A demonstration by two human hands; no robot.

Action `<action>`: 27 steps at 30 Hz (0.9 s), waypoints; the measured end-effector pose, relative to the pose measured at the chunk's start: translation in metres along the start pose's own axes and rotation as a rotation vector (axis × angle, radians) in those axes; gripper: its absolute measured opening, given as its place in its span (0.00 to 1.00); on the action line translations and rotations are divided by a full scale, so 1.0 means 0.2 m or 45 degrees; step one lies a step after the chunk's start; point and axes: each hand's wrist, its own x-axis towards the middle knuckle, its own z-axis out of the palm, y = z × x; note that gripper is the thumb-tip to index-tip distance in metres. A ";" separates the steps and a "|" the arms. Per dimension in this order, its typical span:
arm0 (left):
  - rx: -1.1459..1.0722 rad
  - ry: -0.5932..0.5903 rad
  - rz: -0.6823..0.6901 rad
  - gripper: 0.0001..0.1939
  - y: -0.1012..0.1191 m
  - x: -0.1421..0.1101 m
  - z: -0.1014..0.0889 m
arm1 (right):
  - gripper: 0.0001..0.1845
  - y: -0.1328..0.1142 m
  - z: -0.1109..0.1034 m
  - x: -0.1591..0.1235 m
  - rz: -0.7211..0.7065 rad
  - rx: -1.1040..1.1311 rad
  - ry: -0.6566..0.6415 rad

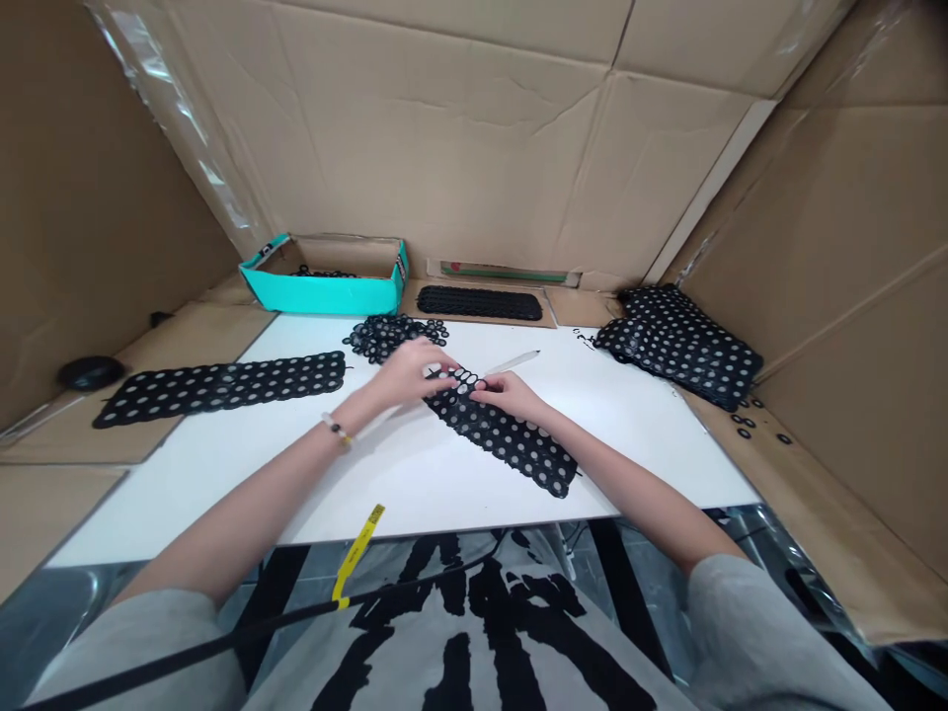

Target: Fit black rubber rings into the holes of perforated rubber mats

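Note:
A strip of joined black rings (pixel 511 441) lies slantwise on the white board, its upper end between my hands. At that end, the curled fingers and thumb of my left hand (pixel 413 373) close on the strip's left edge. My right hand (pixel 513 395) pinches the same end from the right, thumb and forefinger together. Any single loose ring in the fingertips is too small to make out. Just beyond my left hand is a heap of loose black rings (pixel 385 338). A white pen (pixel 514 361) rests behind my right hand.
Another ring strip (pixel 229 385) lies at left, and one more (pixel 480 303) lies at the back. A turquoise box (pixel 322 294) holds black rings. At right sits a bulky ring-covered piece (pixel 685 341), with loose rings (pixel 745 425) nearby. Cardboard walls (pixel 444 128) enclose the white board (pixel 644 425).

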 end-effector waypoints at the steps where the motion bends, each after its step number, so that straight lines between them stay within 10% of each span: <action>1: -0.006 -0.089 0.035 0.15 0.06 0.00 0.04 | 0.16 0.00 0.00 0.00 0.006 -0.008 0.008; 22: -0.095 0.026 -0.033 0.11 0.10 -0.01 0.10 | 0.18 -0.05 -0.07 -0.01 -0.155 0.010 -0.310; 27: -0.393 0.155 -0.424 0.12 -0.04 0.02 0.11 | 0.24 -0.04 -0.09 -0.01 -0.008 -0.055 -0.250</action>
